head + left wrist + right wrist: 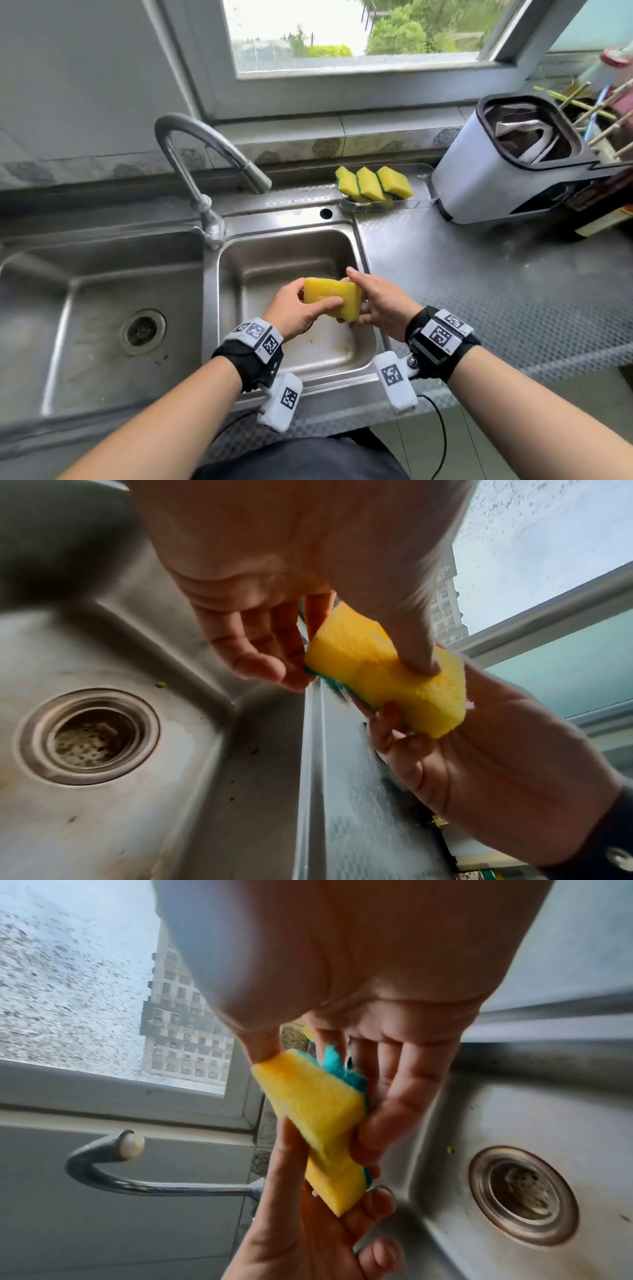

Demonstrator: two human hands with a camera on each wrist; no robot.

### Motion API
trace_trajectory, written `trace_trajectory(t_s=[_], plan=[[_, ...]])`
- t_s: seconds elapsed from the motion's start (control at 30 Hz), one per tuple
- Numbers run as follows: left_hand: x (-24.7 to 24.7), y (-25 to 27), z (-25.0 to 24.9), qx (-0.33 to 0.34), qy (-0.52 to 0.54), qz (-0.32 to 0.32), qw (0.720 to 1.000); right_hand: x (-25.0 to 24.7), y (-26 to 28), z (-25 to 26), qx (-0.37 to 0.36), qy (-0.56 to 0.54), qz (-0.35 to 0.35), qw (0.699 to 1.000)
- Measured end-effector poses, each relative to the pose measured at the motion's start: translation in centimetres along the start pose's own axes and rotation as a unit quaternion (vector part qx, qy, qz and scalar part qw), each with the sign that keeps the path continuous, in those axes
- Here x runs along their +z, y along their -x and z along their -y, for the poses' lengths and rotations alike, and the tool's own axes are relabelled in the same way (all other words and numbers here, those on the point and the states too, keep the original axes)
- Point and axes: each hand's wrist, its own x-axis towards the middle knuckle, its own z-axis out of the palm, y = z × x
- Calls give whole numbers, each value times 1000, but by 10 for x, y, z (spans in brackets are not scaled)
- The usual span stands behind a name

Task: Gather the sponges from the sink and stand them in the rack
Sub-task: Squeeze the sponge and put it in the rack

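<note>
Yellow foam with a green scouring back, the sponge is held by both hands above the right-hand basin of the sink, well apart from the rack on the bench behind, where three like sponges already stand on edge, leaning. From the head view the left hand has its thumb across the top face while the right hand cups the far end; this looks like a handover, so the giving hand had best let go only once the other has a firm pinch, and the sponge should be turned on edge before it reaches the free end of the rack. From the left wrist, the left thumb presses a dent into the yellow face of the sponge with the fingers curled beneath, and the right hand holds the lower end. From the right wrist, the right fingers lie curled along the teal-green back of the sponge and the thumb meets its upper corner; the foam looks soft and easily squashed, and whether it is wet I cannot tell.
</note>
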Motion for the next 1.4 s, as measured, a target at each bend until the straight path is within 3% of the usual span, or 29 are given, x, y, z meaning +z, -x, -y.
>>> trace_trajectory(t_s=[0.1,0.27,0.47,0.53,0.73,0.83,0.97,1.07,1.17,1.4], plan=[[27,-22,-25,-1,-25,-40,999,-30,-1,11,-68,-32,-23,997],[63,-74,-76,16,-52,-64,996,-83,-23,32,-148,-89,-132,976],[102,-127,-126,10,84,-110,990,-140,-58,69,-201,-144,-221,944],[117,-145,-138,24,77,-134,988,-158,-66,85,-211,-150,-234,937],[147,-197,-164,-7,98,-186,978,-194,-93,115,-235,-20,-256,937],[148,-215,-169,-10,93,-175,980,-196,-104,125,-245,37,-256,934],[153,-244,-164,-16,4,-181,983,-205,-124,121,-198,58,-249,946],[156,-254,-169,-21,-57,-172,983,-210,-133,118,-150,1,-221,964],[162,-253,-181,-35,-54,-157,986,-215,-135,120,-127,-45,-187,973],[171,-242,-184,-92,8,-23,995,-210,-130,115,-142,-37,-169,975]])
